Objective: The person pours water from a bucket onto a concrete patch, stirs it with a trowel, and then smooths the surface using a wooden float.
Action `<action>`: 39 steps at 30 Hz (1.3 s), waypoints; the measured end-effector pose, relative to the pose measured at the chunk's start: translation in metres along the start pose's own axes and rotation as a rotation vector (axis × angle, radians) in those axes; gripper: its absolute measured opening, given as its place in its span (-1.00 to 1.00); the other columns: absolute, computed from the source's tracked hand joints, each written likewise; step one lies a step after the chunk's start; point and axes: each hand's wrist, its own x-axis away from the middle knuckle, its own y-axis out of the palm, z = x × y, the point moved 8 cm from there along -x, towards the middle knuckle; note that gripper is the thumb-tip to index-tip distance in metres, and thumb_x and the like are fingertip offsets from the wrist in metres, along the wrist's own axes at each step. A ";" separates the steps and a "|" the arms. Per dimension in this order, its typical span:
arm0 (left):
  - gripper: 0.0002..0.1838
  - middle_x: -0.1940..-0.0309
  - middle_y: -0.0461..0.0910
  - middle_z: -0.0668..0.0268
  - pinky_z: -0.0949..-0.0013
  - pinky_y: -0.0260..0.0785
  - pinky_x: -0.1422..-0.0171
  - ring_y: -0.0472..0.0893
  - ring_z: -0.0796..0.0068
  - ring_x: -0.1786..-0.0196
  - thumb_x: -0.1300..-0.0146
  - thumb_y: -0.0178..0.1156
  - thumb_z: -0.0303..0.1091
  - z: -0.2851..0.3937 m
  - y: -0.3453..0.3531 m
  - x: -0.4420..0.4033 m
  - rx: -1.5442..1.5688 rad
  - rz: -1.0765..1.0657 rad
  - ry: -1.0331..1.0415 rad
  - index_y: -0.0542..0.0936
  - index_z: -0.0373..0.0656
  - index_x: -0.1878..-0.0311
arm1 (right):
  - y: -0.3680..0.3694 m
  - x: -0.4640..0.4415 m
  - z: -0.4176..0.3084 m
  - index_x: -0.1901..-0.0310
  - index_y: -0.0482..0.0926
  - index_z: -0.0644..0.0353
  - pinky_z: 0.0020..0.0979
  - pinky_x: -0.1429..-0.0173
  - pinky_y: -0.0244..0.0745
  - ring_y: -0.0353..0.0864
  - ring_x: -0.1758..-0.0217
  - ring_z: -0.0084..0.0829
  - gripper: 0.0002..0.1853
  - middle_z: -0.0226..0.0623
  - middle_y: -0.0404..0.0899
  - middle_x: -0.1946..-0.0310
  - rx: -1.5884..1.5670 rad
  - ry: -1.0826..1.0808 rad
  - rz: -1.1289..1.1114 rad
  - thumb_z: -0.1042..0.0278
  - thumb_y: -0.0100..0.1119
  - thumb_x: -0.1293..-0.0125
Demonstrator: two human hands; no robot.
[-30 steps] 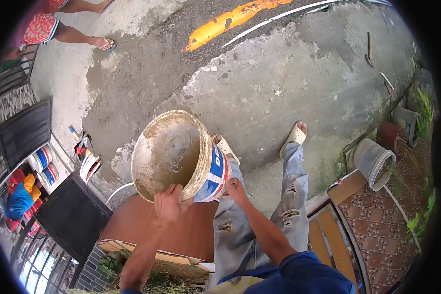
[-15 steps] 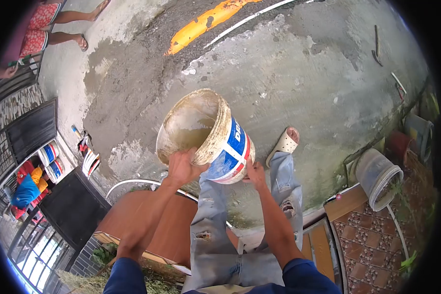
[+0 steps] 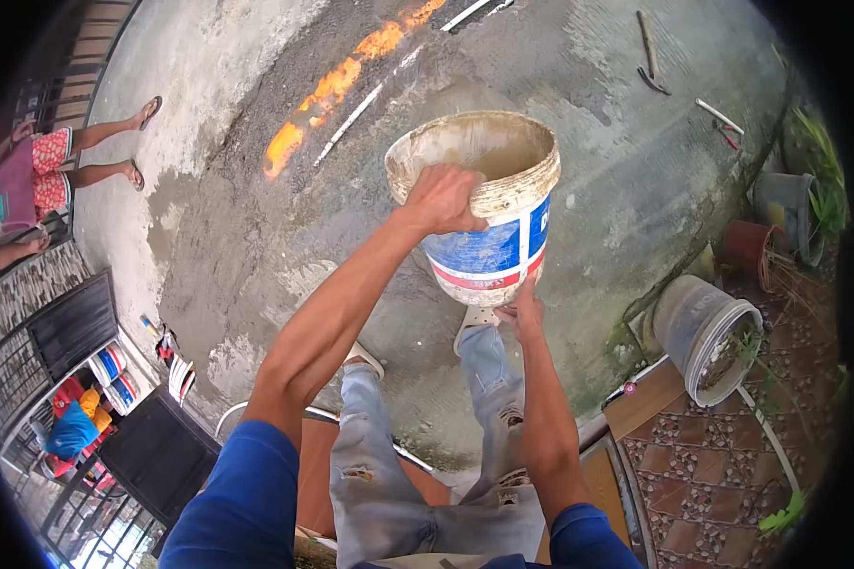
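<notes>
- Bucket (image 3: pixel 484 223) is held tilted above the wet concrete (image 3: pixel 389 275).
- Its rim is gripped by the left hand's fingers (image 3: pixel 443 197).
- Its base is supported by the right hand's fingers (image 3: pixel 525 308).

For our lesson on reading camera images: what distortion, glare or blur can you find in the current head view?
Head view: round black vignette; lens curvature bows the railings at left; washed-out glare lower left; bucket fairly sharp; soft, diffuse light.

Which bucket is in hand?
The blue-and-red-labelled bucket at centre: left hand on its rim, right hand at its base. No hand touches the grey buckets at right.
</notes>
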 end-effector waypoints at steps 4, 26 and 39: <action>-0.53 0.40 0.64 0.06 0.02 0.48 0.14 0.65 -0.02 0.23 0.22 0.47 -0.05 0.069 -0.028 -0.043 -0.063 0.095 0.102 0.63 -0.16 0.27 | -0.031 -0.029 -0.078 -0.36 0.19 0.47 -0.07 -0.11 0.61 0.56 -0.16 0.06 0.11 0.27 0.39 -0.22 -0.078 -0.159 -0.124 -0.62 -0.16 -0.25; -0.59 0.42 0.64 0.00 -0.02 0.46 0.22 0.64 -0.09 0.32 0.11 0.41 -0.10 0.248 -0.093 -0.104 -0.009 -0.224 0.339 0.58 -0.21 0.30 | -0.113 0.138 -0.132 -0.06 0.33 0.49 -0.23 0.43 0.76 0.74 0.38 -0.13 -0.13 0.12 0.62 0.15 -0.379 0.001 0.253 -0.42 0.01 -0.31; -0.33 0.24 0.65 -0.10 0.02 0.48 -0.04 0.63 -0.12 0.10 0.27 0.48 0.03 0.183 -0.078 -0.487 -0.252 -0.542 0.531 0.65 -0.30 0.14 | -0.002 -0.044 -0.336 -0.12 0.44 0.64 -0.18 0.19 0.76 0.74 0.15 -0.12 0.09 0.18 0.63 0.13 -0.573 0.185 0.357 -0.59 -0.16 -0.26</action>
